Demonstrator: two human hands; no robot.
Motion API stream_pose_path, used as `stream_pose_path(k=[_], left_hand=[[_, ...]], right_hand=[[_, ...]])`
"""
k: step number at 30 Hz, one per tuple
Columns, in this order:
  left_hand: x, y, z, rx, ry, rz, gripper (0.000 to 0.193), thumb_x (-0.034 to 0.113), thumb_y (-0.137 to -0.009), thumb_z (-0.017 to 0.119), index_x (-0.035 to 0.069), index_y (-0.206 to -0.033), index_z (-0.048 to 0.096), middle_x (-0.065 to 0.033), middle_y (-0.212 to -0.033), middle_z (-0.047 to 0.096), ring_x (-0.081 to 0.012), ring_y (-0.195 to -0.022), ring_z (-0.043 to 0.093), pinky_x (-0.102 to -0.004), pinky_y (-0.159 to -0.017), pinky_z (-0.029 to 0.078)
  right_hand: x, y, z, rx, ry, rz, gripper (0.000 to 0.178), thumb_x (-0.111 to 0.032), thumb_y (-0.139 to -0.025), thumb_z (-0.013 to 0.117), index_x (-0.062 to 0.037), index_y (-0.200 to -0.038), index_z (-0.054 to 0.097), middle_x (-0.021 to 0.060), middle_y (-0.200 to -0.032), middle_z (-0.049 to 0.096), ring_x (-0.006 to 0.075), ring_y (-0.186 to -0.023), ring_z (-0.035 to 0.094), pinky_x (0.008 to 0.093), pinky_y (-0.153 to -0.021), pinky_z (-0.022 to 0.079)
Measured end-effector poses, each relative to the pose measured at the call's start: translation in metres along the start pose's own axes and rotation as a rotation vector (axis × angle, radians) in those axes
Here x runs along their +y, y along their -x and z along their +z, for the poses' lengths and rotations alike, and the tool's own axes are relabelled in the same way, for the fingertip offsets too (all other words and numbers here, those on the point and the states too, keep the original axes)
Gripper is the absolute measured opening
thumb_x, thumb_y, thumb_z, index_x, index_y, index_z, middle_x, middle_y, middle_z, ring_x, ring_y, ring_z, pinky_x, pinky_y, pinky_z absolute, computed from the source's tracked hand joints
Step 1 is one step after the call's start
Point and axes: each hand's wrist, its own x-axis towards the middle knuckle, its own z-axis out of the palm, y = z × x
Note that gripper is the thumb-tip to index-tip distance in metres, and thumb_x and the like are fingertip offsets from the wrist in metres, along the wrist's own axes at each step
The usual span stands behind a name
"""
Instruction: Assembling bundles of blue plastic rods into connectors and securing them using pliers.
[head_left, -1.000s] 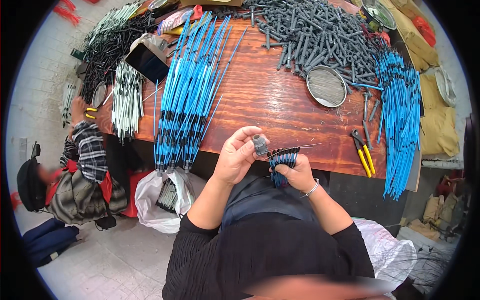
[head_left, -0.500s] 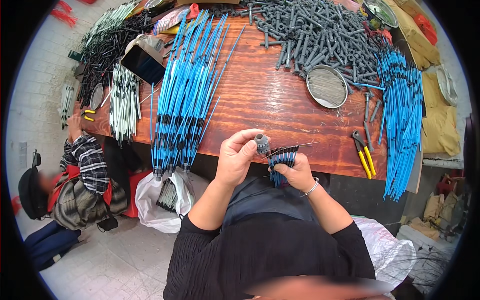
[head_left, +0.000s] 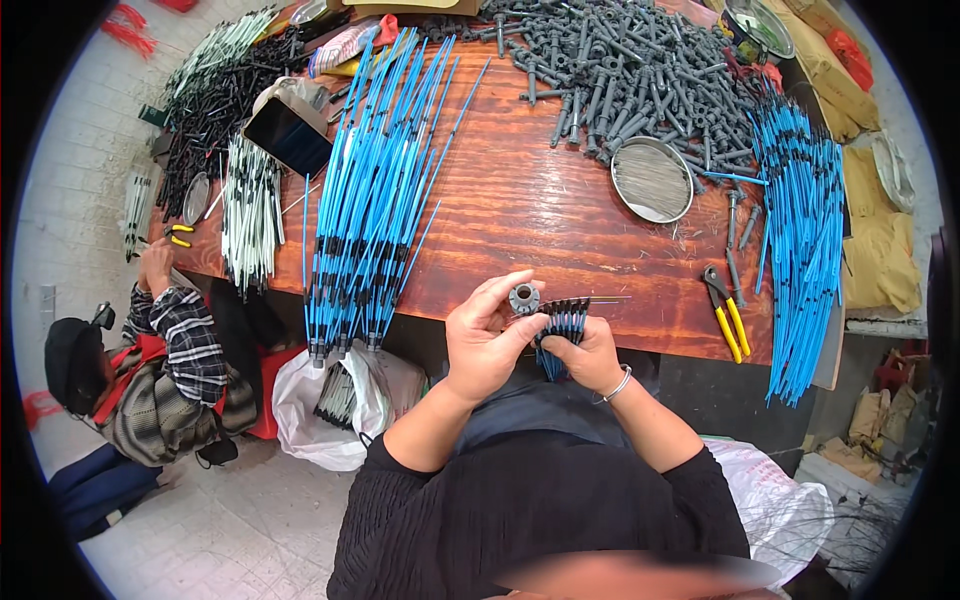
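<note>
Between the thumb and fingers of my left hand (head_left: 485, 345) is a grey ribbed plastic fitting (head_left: 523, 297), its round hollow end facing up. My right hand (head_left: 592, 358) is closed around a fan of blue rods with black tips (head_left: 566, 318). The left thumb reaches the near edge of these tips. Fine wires stick out to the right from the top of the fan. Both hands are close together just off the table's near edge, above my lap. The lower ends of the held rods are partly hidden by my right fingers.
Blue rods (head_left: 365, 200) lie bundled on the wooden table (head_left: 480, 190), with more blue rods (head_left: 800, 250) at right. Grey plastic parts (head_left: 630, 75) are heaped at the back. A round tin of wires (head_left: 652, 180) and yellow-handled pliers (head_left: 728, 315) lie nearer. Another person (head_left: 165, 360) sits at left.
My left hand has turned the grey fitting so its open end now faces up, and its thumb has moved over to the black tips. My right hand has shifted slightly down and left.
</note>
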Motion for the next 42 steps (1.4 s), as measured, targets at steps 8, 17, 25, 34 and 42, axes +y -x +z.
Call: stream_pose_path(k=[8,17,25,34,42], left_hand=[[0.003,0.000,-0.004,0.006,-0.566,0.309,0.051,-0.001,-0.065,0.076,-0.006,-0.112,0.056,-0.0070,-0.093,0.056,-0.0124,-0.082,0.053,-0.0236,-0.071,0.046],[-0.006,0.003,-0.011,-0.085,-0.407,0.319,0.045,0.005,-0.063,0.079,-0.006,-0.102,0.059,-0.0089,-0.090,0.057,-0.0138,-0.079,0.054,-0.0241,-0.069,0.044],[0.002,0.004,-0.008,-0.127,-0.385,0.308,0.037,0.001,-0.068,0.071,-0.007,-0.103,0.059,-0.0113,-0.090,0.057,-0.0155,-0.079,0.056,-0.0251,-0.070,0.045],[0.005,0.000,-0.015,-0.234,-0.351,0.270,0.038,0.005,-0.069,0.071,-0.008,-0.103,0.058,-0.0130,-0.091,0.058,-0.0174,-0.080,0.057,-0.0264,-0.071,0.046],[0.008,0.002,-0.006,-0.194,-0.083,0.052,0.039,0.014,-0.069,0.075,-0.005,-0.099,0.061,-0.0113,-0.087,0.057,-0.0184,-0.080,0.055,-0.0282,-0.071,0.044]], right_hand=[[0.000,0.002,0.000,0.018,-0.011,0.018,0.019,-0.018,-0.081,0.068,-0.0026,-0.091,0.065,0.0013,-0.077,0.064,0.0061,-0.071,0.056,0.0235,-0.065,0.046],[0.000,0.005,-0.005,-0.034,0.015,-0.051,0.028,-0.029,-0.081,0.068,-0.0015,-0.082,0.065,0.0008,-0.070,0.063,0.0043,-0.064,0.054,0.0225,-0.058,0.044],[-0.005,0.004,-0.001,-0.087,-0.053,0.037,0.034,-0.035,-0.079,0.069,-0.0018,-0.081,0.065,0.0033,-0.070,0.061,0.0076,-0.061,0.054,0.0242,-0.057,0.044],[-0.006,0.008,0.009,0.135,0.185,-0.249,0.033,-0.036,-0.086,0.059,-0.0033,-0.091,0.059,0.0079,-0.073,0.056,0.0203,-0.064,0.056,0.0298,-0.060,0.044],[-0.016,0.006,0.001,-0.001,0.086,-0.245,0.036,-0.039,-0.089,0.055,-0.0032,-0.093,0.056,0.0062,-0.072,0.053,0.0169,-0.062,0.052,0.0293,-0.059,0.043]])
